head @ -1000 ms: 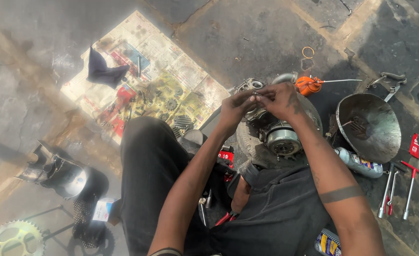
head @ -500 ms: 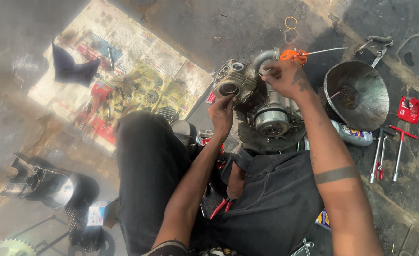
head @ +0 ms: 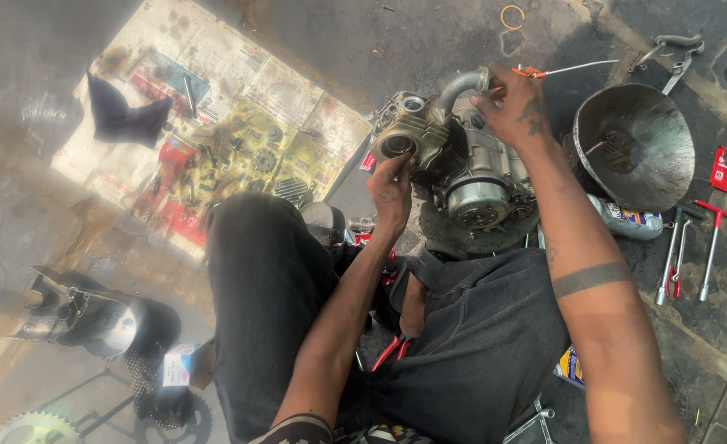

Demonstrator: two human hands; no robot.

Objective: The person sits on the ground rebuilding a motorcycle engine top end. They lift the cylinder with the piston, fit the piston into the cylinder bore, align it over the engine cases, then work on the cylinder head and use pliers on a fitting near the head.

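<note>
While both hands brace it, engine: centre, atop a tyre between the knees
Left hand: fingers clasping cylinder end, seven o'clock
Right hand: apparently gripping curved pipe, one o'clock
Risk: engine tipping if either grip slackens; oily metal

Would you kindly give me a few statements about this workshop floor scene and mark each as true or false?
1. The left hand touches the engine. True.
2. The right hand rests on top of the engine. True.
3. The metal bowl sits on the newspaper. False: it sits on bare floor, on the engine's other side.
4. The red-handled pliers are in the right hand. False: they lie between the person's legs.
5. A dark cloth lies on the newspaper. True.
</note>
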